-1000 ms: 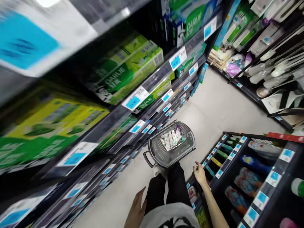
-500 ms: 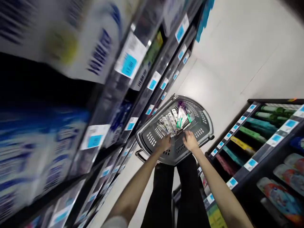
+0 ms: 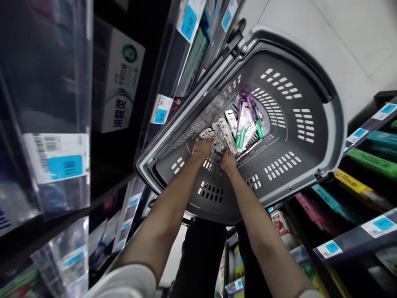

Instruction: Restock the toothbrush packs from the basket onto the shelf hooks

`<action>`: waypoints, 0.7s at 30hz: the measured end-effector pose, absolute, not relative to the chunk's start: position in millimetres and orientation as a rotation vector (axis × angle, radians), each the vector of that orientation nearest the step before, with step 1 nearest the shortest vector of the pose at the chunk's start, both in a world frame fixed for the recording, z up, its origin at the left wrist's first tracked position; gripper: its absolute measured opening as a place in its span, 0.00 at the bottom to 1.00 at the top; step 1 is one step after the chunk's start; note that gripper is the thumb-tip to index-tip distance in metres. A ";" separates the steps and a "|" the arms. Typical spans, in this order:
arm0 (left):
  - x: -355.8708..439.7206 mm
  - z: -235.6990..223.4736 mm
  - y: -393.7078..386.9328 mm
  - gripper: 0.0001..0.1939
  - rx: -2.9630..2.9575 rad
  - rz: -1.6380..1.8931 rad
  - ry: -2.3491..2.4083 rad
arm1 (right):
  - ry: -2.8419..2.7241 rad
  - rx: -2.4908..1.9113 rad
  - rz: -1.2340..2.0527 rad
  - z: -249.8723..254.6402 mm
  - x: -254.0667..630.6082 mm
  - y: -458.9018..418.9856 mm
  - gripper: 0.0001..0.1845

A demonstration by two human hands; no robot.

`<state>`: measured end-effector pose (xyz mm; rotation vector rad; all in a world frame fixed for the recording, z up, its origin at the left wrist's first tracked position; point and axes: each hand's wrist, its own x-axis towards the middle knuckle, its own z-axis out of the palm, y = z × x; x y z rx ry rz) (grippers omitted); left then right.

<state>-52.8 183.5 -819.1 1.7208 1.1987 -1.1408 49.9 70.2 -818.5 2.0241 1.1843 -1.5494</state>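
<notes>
Both of my arms reach down into a large grey shopping basket [image 3: 269, 145]. A fanned row of narrow white blister packs [image 3: 225, 130] lies at its bottom, their contents too small to make out. My left hand [image 3: 203, 150] is closed at the left end of these packs, its fingertips partly hidden. Beside it, my right hand [image 3: 228, 160] is closed on the packs' near ends, with its fingers mostly out of sight. Just right of them lie toothbrush packs [image 3: 243, 126] with purple tops and green lower ends, which neither hand touches.
Tall shelving with price tags [image 3: 65, 163] and a white carton [image 3: 120, 82] rises close on the left. On the right, a lower shelf holds colourful packages [image 3: 356, 184]. Pale floor tiles [image 3: 335, 37] show beyond the basket; my dark-clothed legs [image 3: 201, 256] are against its near side.
The basket now looks much closer and larger. My hands have moved from its near part down to the white packs at the bottom.
</notes>
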 end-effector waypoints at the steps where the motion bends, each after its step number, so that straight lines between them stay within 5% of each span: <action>1: -56.1 -818.6 181.1 0.31 1.732 -1.129 1.195 | 1.177 2.036 -1.519 -820.7 47.7 67.3 0.34; 6: -61.8 -818.2 169.3 0.26 1.782 -1.033 1.209 | 1.249 1.995 -1.471 -829.6 53.6 56.6 0.23; 21: -57.0 -761.6 98.1 0.16 1.723 -0.620 1.381 | 1.450 1.833 -1.585 -794.4 76.3 34.2 0.18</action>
